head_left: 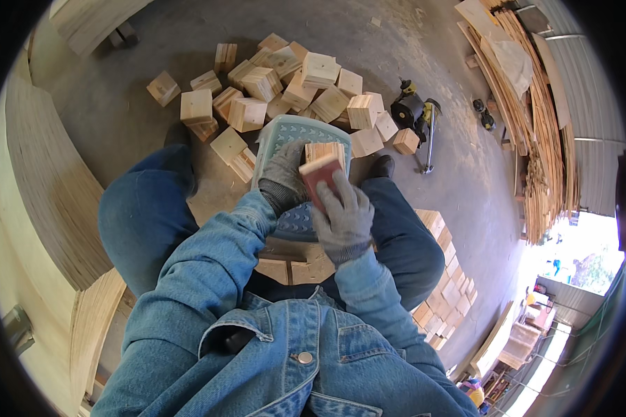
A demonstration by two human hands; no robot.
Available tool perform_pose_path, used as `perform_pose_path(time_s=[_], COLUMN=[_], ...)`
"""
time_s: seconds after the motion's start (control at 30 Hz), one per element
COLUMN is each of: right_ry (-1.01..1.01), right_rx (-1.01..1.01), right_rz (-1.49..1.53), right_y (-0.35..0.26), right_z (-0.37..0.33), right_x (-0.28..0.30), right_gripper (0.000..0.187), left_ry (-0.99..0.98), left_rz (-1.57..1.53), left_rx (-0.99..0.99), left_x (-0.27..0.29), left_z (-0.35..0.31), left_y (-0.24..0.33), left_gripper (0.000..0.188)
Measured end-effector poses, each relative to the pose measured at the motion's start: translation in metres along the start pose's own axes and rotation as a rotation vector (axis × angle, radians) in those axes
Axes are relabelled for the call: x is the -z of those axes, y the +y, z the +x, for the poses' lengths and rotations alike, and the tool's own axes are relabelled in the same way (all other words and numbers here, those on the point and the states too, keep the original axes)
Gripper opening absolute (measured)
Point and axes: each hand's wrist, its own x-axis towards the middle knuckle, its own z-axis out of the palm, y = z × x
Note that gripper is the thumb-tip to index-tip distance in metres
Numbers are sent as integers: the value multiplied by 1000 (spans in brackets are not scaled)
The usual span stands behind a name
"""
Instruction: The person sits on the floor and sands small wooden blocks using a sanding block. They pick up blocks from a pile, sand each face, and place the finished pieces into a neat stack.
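Note:
Between my knees stands a light blue-green plastic stool (302, 128) with a patterned top. My left hand (285, 174), in a grey glove, grips a layered plywood block (325, 150) from its left side, over the stool. My right hand (344, 214), gloved too, is closed on a sanding block (318, 182) with a dark red face and a pale wooden edge. That sanding block is tilted against the near side of the plywood block. The left fingertips are partly hidden.
Several loose plywood blocks (261, 83) lie heaped beyond the stool. Yellow-and-black power tools (414, 111) are on the floor to the right. Stacked blocks (448, 285) stand by my right leg. Plywood sheets (55, 181) line the left; long boards (535, 125) lean far right.

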Motion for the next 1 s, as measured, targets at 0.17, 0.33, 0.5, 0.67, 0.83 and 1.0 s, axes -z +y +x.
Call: perform_pose_path(time_s=[0.17, 0.33, 0.5, 0.67, 0.83, 1.0], right_ry=[-51, -98, -58, 12, 41, 10], right_rx=[-123, -206, -81, -12, 10, -97], right_rz=[27, 3, -1, 24, 13, -9], right_y=[6, 13, 1, 1, 10, 19], right_z=[104, 126, 32, -42, -18, 79], right_x=[-7, -12, 0, 0, -1, -11], right_gripper=[54, 56, 58, 57, 56, 52], left_ry=[4, 57, 74, -21, -30, 46], left_rz=[-262, -149, 11, 7, -125, -129], left_rx=[-46, -37, -92, -6, 5, -102], left_x=[-7, -2, 5, 9, 7, 1], left_z=[6, 1, -1, 1, -1, 2], left_y=[-9, 0, 4, 8, 10, 5], left_gripper=[95, 93, 89, 94, 95, 94])
